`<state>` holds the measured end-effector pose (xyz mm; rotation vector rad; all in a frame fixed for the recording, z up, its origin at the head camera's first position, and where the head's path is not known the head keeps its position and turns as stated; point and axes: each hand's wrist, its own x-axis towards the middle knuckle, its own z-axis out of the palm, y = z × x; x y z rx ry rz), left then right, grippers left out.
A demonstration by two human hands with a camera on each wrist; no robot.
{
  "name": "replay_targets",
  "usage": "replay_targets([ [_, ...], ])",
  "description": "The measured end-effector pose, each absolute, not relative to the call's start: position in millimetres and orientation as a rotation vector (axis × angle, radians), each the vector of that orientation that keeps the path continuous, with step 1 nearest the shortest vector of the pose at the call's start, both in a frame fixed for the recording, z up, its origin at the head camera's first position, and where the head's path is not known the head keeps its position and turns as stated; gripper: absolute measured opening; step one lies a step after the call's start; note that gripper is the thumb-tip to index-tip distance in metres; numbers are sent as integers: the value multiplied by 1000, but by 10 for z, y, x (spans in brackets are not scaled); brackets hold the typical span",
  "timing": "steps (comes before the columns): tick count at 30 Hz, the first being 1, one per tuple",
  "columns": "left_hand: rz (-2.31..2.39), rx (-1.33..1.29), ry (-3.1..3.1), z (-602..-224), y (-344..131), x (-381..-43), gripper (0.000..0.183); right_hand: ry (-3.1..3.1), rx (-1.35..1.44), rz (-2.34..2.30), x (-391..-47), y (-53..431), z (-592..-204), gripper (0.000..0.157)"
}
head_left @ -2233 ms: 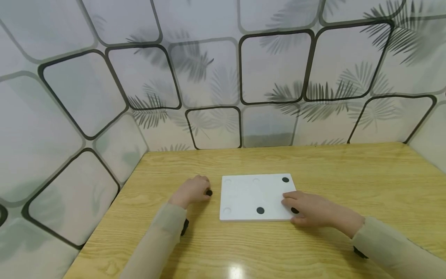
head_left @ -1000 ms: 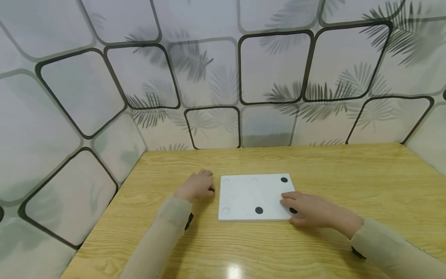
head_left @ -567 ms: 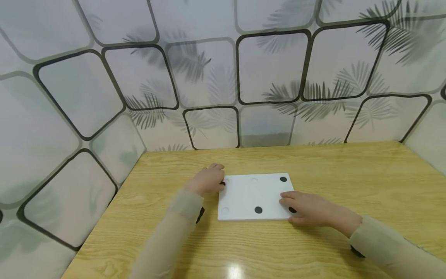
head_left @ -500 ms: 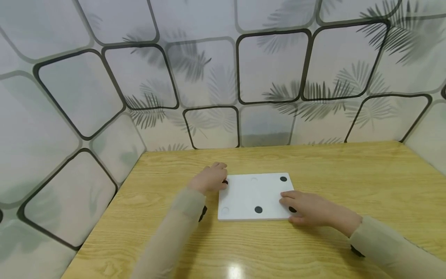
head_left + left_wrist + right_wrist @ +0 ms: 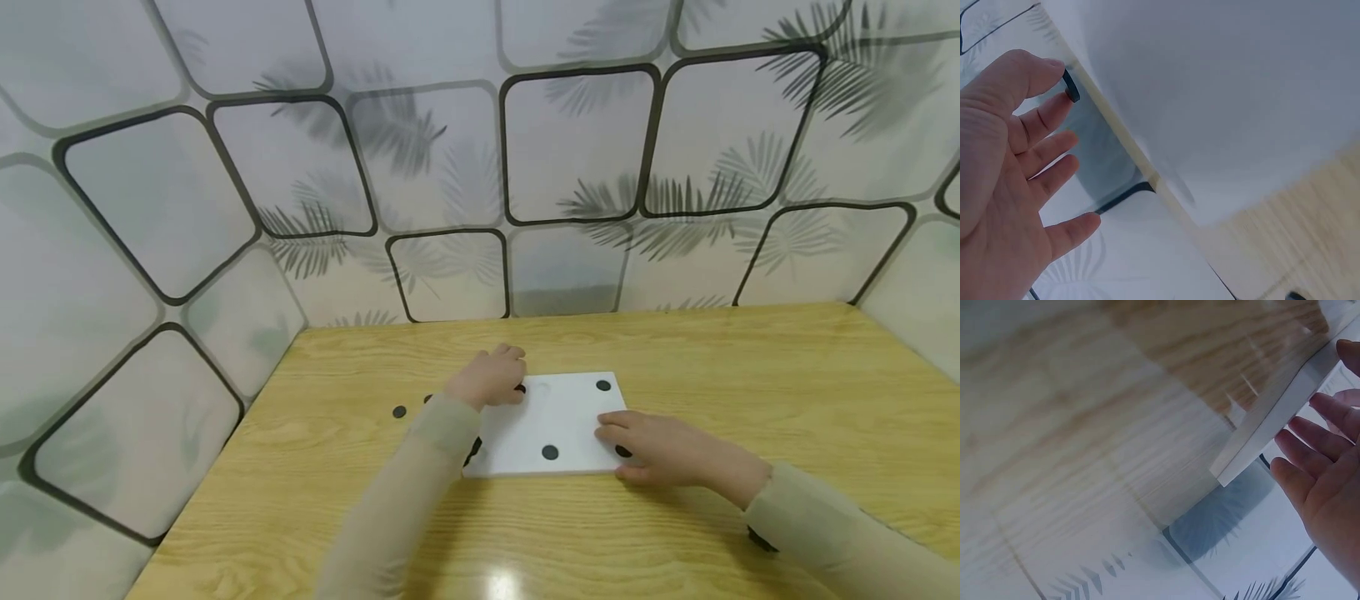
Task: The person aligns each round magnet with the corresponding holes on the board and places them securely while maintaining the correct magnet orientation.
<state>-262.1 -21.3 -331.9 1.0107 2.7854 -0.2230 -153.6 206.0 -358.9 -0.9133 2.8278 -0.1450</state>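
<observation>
My left hand is over the far left part of a white board with shallow round recesses. It pinches a small black disc between thumb and index finger, the other fingers loosely spread in the left wrist view. My right hand rests at the board's right side, its fingertips along the edge in the right wrist view. Black discs sit in the board at the far right corner and near the front middle. A third disc is partly hidden by the right hand.
Two loose black discs, one in plain sight and one partly behind the left forearm, lie on the wooden table left of the board. A patterned wall covering rises along the table's back and left edges.
From the table left of the board, my left hand has moved right and away from me with the disc, over the board. Two loose discs have come into sight. The right hand stays in place.
</observation>
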Motion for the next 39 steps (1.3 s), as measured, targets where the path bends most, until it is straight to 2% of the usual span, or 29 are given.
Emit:
replay_targets([
  [4,-245,1026,2788,-3358,-108,-2639,16,2826,-917,-149,-1542,2059,-3592,48],
  [9,-280,1043,2785,-3386,-10,-2643,25,2829,-923,-153,-1544,2064,-3609,48],
  [16,-251,1017,2771,-3392,76,-2629,19,2830,-928,-164,-1537,2061,-3619,48],
  [39,-372,952,2779,-3393,201,-2654,30,2824,-942,-142,-1548,2057,-3597,48],
])
